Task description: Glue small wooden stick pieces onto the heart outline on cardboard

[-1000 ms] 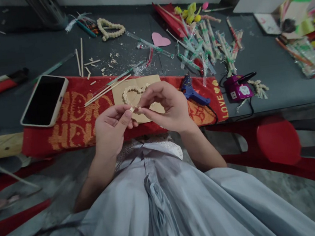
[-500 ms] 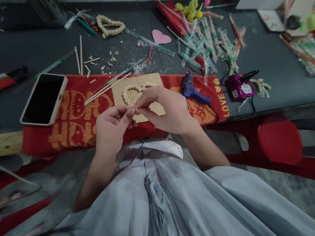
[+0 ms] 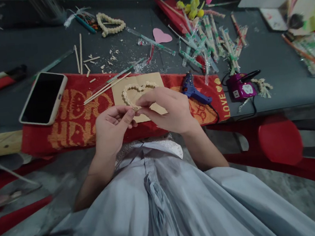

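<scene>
A heart outline (image 3: 124, 96), built of small cream-coloured bits, lies on a piece of brown cardboard (image 3: 117, 85). Just in front of it, my left hand (image 3: 113, 125) pinches a small pale piece (image 3: 136, 108) between thumb and forefinger. My right hand (image 3: 169, 107) meets it from the other side, its fingertips closed at the same piece and covering the lower right of the heart. Whether the piece touches the heart I cannot tell. A blue glue gun (image 3: 193, 91) rests on the red towel (image 3: 76, 136), right of my right hand.
A phone (image 3: 43, 99) lies at the towel's left end. Thin wooden sticks (image 3: 106, 88) and crumbs are behind the cardboard. Farther back are a second cream heart (image 3: 111, 24), a pink paper heart (image 3: 162, 35) and wrapped sticks (image 3: 210, 33). A purple device (image 3: 241, 86) stands right.
My hands stay nearly in place, with fingertips still together. The pale piece between them shows less clearly now. The view has shifted slightly.
</scene>
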{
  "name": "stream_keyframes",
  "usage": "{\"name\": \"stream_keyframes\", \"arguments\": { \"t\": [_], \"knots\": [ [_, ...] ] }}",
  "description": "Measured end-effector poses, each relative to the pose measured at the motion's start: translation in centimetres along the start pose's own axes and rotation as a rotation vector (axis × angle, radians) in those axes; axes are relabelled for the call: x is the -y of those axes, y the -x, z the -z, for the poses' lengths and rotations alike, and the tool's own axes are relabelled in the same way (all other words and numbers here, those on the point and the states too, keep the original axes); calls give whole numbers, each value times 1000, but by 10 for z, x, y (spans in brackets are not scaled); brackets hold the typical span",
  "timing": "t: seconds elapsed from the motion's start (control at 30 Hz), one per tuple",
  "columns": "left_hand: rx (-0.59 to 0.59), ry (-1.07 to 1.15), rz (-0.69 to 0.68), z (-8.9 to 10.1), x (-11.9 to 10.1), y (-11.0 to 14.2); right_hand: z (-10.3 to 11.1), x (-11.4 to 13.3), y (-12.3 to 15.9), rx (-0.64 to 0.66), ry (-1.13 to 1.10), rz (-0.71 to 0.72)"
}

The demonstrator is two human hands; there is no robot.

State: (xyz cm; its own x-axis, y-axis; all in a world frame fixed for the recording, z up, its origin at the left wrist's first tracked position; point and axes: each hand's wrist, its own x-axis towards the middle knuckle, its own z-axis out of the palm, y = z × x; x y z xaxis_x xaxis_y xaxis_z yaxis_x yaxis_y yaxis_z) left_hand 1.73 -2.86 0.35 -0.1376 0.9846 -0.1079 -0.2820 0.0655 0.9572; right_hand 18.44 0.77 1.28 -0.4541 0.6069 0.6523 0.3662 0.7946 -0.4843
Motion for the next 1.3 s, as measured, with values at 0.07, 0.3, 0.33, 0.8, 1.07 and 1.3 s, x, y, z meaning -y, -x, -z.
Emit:
{"name": "stream_keyframes", "arguments": {
  "t": [0.07,0.3,0.33,0.8,1.07,1.3],
  "knots": [
    [-2,6,-8,-1,-1,0,0,-4,0,-24,19,49],
    [-13,16,11,-2,-2,-1,-5,-12,3,-16,18,92],
    [-13,9,10,-2,-1,-1,-5,-12,3,-14,22,92],
    [5,-79,57,0,-1,-3,-6,-17,6,30,-44,71],
    [46,-57,151,1,-7,-4,0,-19,4,104,-72,-34],
    [38,-60,136,1,-4,-6,-2,-21,4,75,-122,-47]
  ]
}}
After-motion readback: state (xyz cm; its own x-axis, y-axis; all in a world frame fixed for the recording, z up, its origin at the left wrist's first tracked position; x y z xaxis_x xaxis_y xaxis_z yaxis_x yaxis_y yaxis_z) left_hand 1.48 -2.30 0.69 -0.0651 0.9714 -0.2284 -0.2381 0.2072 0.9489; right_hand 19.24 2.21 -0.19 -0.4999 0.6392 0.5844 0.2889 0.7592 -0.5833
